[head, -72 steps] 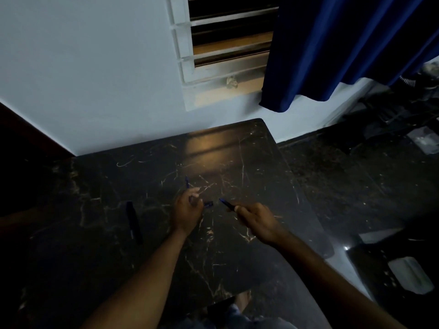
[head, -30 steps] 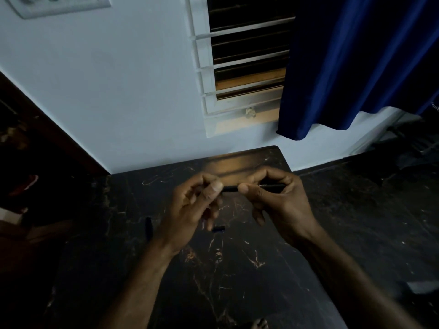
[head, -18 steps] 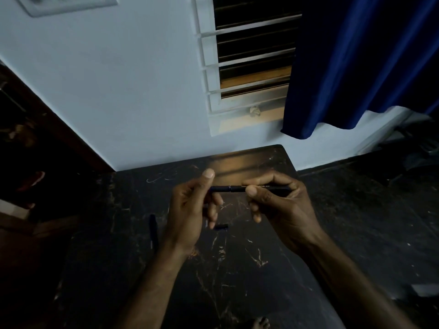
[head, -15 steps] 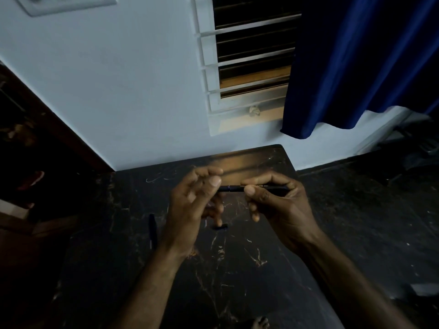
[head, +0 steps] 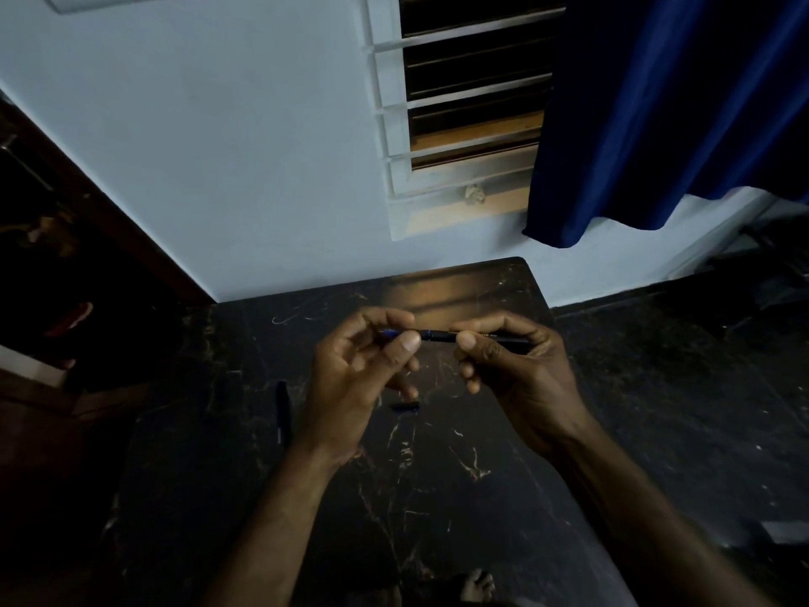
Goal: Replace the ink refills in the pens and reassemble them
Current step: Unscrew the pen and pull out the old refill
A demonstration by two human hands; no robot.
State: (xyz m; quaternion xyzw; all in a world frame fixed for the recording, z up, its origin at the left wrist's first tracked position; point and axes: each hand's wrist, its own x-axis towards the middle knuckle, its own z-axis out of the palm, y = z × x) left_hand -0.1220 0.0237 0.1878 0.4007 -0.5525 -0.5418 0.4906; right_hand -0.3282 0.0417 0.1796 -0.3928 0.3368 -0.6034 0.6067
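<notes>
Two hands hold one pen (head: 437, 336) level above the middle of the worktop (head: 437, 497): the left hand (head: 350, 378) pinches its blue end, and the right hand (head: 516, 374) pinches the dark barrel. A second pen (head: 282, 414) lies nearer the left edge. A small blue piece (head: 405, 406) lies under the hands.

My right hand (head: 521, 378) swallows the back of the pen (head: 437, 336), my left hand (head: 354, 387) most of the front — only a short stretch shows. That small dark bit (head: 405, 406) on the table (head: 437, 497) — too dim to tell.
</notes>
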